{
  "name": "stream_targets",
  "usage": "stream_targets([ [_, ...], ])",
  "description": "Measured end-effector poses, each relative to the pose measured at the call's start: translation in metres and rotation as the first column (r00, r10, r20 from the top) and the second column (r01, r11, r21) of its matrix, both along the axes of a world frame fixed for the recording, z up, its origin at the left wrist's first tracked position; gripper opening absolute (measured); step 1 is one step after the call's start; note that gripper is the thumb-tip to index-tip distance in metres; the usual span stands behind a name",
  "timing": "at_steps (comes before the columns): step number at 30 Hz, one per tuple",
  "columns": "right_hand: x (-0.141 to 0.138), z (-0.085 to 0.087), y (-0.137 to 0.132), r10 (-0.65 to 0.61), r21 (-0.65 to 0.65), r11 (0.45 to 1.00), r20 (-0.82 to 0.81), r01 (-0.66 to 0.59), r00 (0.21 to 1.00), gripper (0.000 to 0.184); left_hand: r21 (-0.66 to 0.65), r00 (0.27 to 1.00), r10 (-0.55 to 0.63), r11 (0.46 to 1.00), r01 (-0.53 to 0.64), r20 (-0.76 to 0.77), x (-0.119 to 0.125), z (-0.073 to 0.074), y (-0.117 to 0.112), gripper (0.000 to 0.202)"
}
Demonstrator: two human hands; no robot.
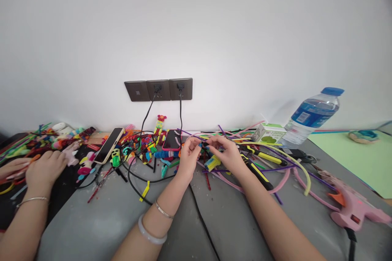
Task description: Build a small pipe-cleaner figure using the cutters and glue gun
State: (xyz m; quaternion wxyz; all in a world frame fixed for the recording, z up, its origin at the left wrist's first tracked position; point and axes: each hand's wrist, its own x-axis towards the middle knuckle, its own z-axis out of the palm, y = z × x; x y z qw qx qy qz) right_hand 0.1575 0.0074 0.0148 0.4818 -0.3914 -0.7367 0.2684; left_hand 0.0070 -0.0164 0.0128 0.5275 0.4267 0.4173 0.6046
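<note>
My left hand [190, 155] and my right hand [226, 153] meet at the middle of the grey table, fingertips pinched together. Between them is a small black piece [205, 145], too small to name and partly hidden by the fingers. Just under my right fingers is a yellow and blue bundle [212, 163]; whether my hand touches it I cannot tell. Purple, pink and yellow pipe cleaners [306, 177] spread out to the right. Beneath my right wrist lies a yellow-and-black handled tool [256, 172].
A pink glue gun [352, 208] lies front right. A tilted water bottle [315, 116] and a small box [269, 133] stand behind. Two phones, one pale-edged [109, 145], lie among colourful fuzzy figures [115, 157]. Black cables [200, 212] cross the table. Another person's hands [44, 171] work at left.
</note>
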Motion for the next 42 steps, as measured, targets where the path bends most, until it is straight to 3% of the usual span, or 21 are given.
stream_targets([
  [12,0.001,-0.002,0.001,-0.028,0.089,0.996,0.05,0.023,0.998,0.003,-0.06,0.997,0.021,0.998,-0.026,-0.081,-0.002,-0.005,0.004,0.014],
  [17,0.001,0.001,-0.001,0.018,0.149,0.988,0.096,-0.033,0.995,0.005,-0.02,0.997,-0.001,1.0,0.0,-0.076,-0.003,-0.007,0.006,0.015],
  [26,-0.004,-0.005,0.0,0.008,0.032,0.999,0.057,-0.01,0.998,0.009,-0.166,0.992,-0.025,0.985,0.046,0.121,-0.001,-0.011,0.007,0.035],
  [33,-0.002,-0.009,0.003,0.008,-0.045,0.999,-0.117,-0.013,0.993,0.01,-0.214,0.961,-0.057,0.97,0.118,0.269,0.002,-0.003,0.003,0.035],
  [37,-0.001,-0.008,0.003,-0.006,-0.03,1.0,-0.198,0.0,0.98,0.011,-0.214,0.953,-0.115,0.96,0.179,0.28,0.004,0.0,0.001,0.04],
  [42,-0.001,-0.005,0.001,-0.051,0.021,0.998,-0.121,0.054,0.991,0.012,-0.235,0.944,-0.111,0.953,0.19,0.312,0.003,0.003,0.0,0.04],
])
